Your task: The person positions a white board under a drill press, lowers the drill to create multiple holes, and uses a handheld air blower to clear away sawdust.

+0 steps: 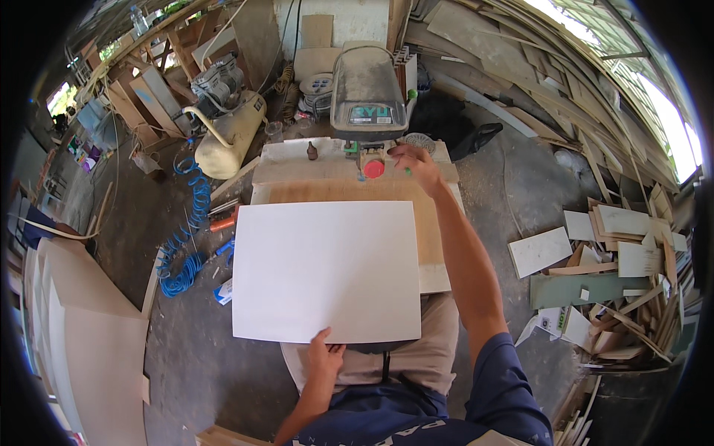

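A white rectangular panel lies across the wooden work table of a bench drill press, its near edge over my lap. My left hand grips that near edge, thumb on top and fingers beneath. My right arm reaches forward to the right side of the machine. There my right hand is closed at the feed lever, whose green knob shows beside the palm. Just left of the hand, a round red part sits below the drill head. The drill bit cannot be made out.
A small dark bottle stands on the table's far part. To the left are a coiled blue air hose, a cream air compressor and pale stacked panels. Board offcuts pile up at right, with leaning planks behind.
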`<action>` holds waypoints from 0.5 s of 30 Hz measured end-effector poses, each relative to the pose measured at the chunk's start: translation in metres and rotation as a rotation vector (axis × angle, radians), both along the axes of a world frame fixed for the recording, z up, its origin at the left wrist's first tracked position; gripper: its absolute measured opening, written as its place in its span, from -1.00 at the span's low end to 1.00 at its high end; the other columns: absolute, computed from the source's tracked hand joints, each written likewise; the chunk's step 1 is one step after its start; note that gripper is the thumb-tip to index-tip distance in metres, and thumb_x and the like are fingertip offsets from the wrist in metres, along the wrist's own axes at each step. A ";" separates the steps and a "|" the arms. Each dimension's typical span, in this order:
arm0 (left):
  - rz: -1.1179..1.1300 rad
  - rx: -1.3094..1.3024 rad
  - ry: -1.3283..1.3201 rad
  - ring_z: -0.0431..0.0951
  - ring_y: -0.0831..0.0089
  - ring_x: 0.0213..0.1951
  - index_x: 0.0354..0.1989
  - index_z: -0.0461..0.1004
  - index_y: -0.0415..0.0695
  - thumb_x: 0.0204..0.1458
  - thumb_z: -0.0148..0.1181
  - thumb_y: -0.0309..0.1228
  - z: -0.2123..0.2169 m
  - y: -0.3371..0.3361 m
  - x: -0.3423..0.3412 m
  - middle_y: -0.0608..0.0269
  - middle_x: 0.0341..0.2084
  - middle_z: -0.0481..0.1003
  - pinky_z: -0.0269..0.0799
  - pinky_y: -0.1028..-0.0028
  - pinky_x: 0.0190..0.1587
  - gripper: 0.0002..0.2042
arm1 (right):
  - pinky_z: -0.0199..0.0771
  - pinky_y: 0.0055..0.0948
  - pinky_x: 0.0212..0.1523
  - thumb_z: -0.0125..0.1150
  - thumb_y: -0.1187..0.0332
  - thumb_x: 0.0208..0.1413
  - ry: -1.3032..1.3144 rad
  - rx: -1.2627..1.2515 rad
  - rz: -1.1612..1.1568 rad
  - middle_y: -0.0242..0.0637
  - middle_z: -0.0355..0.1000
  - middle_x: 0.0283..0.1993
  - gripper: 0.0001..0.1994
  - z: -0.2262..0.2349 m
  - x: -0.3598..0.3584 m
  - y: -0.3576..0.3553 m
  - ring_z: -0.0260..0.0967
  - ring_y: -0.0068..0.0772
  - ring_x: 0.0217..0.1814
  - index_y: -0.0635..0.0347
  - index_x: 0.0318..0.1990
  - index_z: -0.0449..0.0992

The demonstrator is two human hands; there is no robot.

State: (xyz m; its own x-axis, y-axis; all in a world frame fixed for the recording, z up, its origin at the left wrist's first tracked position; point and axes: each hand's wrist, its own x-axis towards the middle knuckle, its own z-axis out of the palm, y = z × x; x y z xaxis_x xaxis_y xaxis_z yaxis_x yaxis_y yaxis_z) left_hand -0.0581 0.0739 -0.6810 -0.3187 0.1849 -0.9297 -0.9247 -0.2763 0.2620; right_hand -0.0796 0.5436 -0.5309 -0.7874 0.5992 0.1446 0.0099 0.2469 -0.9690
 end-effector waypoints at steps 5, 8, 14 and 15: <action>0.003 0.117 0.193 0.40 0.12 0.32 0.26 0.45 -0.11 0.23 0.33 -0.27 -0.007 0.007 0.011 0.11 0.23 0.46 0.32 -0.01 0.39 -0.55 | 0.39 -0.45 0.10 0.16 0.33 0.03 0.033 -0.099 -0.015 -0.22 0.60 -0.03 -0.57 -0.004 0.003 0.001 0.47 -0.39 0.03 0.29 0.06 0.63; 0.119 0.285 0.250 0.49 0.15 0.26 0.28 0.45 -0.12 0.33 0.26 -0.14 -0.025 0.014 0.004 0.17 0.17 0.53 0.41 0.06 0.34 -0.55 | 0.40 -0.43 0.07 0.16 0.34 0.05 0.069 -0.109 -0.078 -0.22 0.61 -0.05 -0.54 -0.011 0.002 0.004 0.47 -0.40 -0.02 0.28 0.12 0.61; 0.164 0.372 0.436 0.40 0.10 0.35 0.46 0.27 -0.10 0.41 -0.16 0.23 -0.035 0.024 -0.020 0.19 0.38 0.37 0.43 0.05 0.35 -0.29 | 0.42 -0.42 0.02 0.15 0.37 0.10 0.050 -0.127 -0.093 -0.22 0.61 -0.10 -0.57 -0.017 0.001 0.006 0.44 -0.41 -0.07 0.27 0.13 0.59; 0.188 0.344 0.435 0.34 0.08 0.41 0.51 0.21 -0.08 0.41 -0.26 0.30 -0.028 0.030 -0.029 0.19 0.46 0.30 0.40 0.03 0.38 -0.23 | 0.42 -0.42 0.02 0.14 0.37 0.10 0.044 -0.106 -0.099 -0.22 0.61 -0.10 -0.58 -0.018 0.000 0.006 0.44 -0.42 -0.08 0.27 0.13 0.59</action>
State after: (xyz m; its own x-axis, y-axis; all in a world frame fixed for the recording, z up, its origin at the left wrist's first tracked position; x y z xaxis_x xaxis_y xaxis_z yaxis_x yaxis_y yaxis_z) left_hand -0.0874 0.1039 -0.7090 -0.7141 0.3559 -0.6028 -0.6790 -0.5618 0.4726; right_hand -0.0796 0.5494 -0.5484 -0.7180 0.6875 0.1093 -0.0136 0.1432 -0.9896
